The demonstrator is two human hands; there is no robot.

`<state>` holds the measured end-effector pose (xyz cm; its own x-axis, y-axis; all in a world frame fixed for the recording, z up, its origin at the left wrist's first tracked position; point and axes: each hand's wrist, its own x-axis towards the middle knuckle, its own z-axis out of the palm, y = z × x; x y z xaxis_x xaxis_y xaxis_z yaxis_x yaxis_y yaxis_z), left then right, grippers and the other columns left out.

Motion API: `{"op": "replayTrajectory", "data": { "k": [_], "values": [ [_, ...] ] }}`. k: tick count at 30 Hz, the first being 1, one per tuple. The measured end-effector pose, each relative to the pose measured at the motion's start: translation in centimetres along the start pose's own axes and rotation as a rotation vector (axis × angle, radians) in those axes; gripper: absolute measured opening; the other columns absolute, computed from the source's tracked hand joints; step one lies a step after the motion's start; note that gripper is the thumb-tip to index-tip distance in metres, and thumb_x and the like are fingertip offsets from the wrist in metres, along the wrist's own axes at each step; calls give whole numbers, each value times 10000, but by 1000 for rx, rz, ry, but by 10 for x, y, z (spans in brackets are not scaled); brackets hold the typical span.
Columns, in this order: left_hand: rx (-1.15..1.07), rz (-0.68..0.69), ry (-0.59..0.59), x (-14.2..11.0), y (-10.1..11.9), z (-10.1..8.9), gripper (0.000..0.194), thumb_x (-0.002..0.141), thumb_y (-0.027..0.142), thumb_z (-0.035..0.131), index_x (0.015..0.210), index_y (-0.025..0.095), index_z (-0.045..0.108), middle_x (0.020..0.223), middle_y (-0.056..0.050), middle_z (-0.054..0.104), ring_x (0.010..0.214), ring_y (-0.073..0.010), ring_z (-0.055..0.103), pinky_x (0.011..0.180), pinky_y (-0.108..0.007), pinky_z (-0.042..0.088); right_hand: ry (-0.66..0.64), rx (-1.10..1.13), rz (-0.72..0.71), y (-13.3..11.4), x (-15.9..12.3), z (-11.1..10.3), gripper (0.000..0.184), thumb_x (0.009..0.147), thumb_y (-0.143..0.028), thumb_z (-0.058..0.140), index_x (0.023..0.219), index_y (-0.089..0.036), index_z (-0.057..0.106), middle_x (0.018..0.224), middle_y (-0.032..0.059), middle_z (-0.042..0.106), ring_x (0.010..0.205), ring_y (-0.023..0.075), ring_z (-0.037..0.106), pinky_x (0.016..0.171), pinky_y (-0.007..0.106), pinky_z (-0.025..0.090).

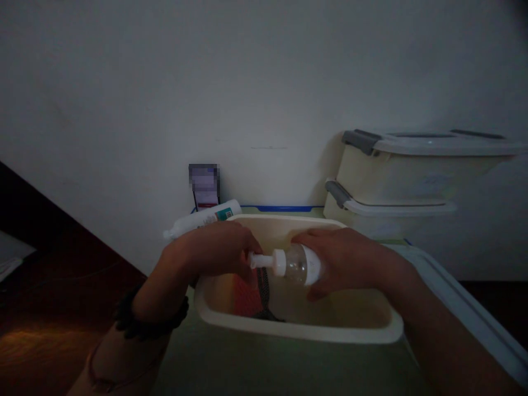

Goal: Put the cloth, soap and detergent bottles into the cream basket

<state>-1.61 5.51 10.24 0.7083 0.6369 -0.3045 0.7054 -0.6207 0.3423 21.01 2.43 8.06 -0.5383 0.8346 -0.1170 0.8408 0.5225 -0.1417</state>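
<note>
A clear pump bottle (296, 263) with a white pump head and white label lies sideways above the cream plastic bin (297, 330). My right hand (340, 261) is wrapped round its base end. At the pump nozzle end, my left hand (225, 250) has its fingers closed about the tip; part of the grip is hidden. Inside the bin, below my left hand, are a red item (246, 297) and a dark patterned strap-like piece (264, 291). A white bottle (206, 217) with a green label rests behind my left hand, at the bin's back left.
Two lidded storage boxes (396, 176) with grey latches are stacked at the back right. A phone-like screen (206, 187) leans against the wall (264, 99). A pale lid (457, 297) lies right of the bin. The greenish table surface (289, 366) shows in front.
</note>
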Motion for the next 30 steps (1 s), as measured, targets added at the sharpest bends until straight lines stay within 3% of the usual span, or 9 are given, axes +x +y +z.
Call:
{"op": "replayTrajectory", "data": {
  "k": [4,9,15,18,22,25,28,30],
  "values": [
    [37,43,6,5,-1,4,230,690,335,680,896,243,723,765,-3,701,701,-174,597,625,-254,385,15,-71,17,-4,1,5,678,513,-481,720,1106,-188,571,1032,87,652,937,303,602,809,439,457],
    [-75,83,16,5,-8,-2,275,735,303,637,999,236,678,825,12,694,732,-146,610,632,-216,408,-42,-128,18,-5,3,6,559,567,-427,677,1039,-149,562,969,118,658,872,297,621,751,416,470],
    [32,81,361,-3,-25,-10,376,815,233,534,1190,221,546,1187,-28,600,1062,-171,544,902,-265,386,-51,-252,-1,-4,12,8,600,551,-406,686,1044,-84,569,1038,155,623,882,317,613,741,427,482],
    [101,77,399,6,-34,-7,407,868,302,456,1258,186,480,1280,-71,532,1165,-203,475,975,-310,336,-70,-338,8,-6,19,9,582,547,-383,696,1035,-87,581,1043,151,607,837,306,625,686,416,495],
    [68,8,316,23,-40,-1,393,930,354,297,1177,159,534,1139,-105,621,1014,-218,575,853,-313,405,-87,-439,13,-9,27,12,590,524,-396,723,1017,-97,600,1068,163,583,790,289,634,600,378,490],
    [45,-11,331,29,-40,1,404,939,355,257,1071,160,585,1004,-105,664,911,-218,613,780,-306,420,-78,-468,5,-10,30,15,568,530,-433,726,972,-94,616,1016,162,599,754,282,632,587,375,486],
    [60,-20,376,31,-40,2,365,931,307,277,1053,153,584,996,-113,662,903,-220,614,771,-308,416,-38,-478,-45,-6,33,20,587,542,-439,737,987,-75,616,958,157,619,793,290,620,681,399,489],
    [80,-35,390,31,-41,3,354,928,290,279,1037,140,581,977,-121,663,886,-223,616,759,-312,417,13,-483,-109,-1,35,23,713,557,-441,748,1133,-68,557,1017,162,615,874,304,603,762,417,476]
  ]
}}
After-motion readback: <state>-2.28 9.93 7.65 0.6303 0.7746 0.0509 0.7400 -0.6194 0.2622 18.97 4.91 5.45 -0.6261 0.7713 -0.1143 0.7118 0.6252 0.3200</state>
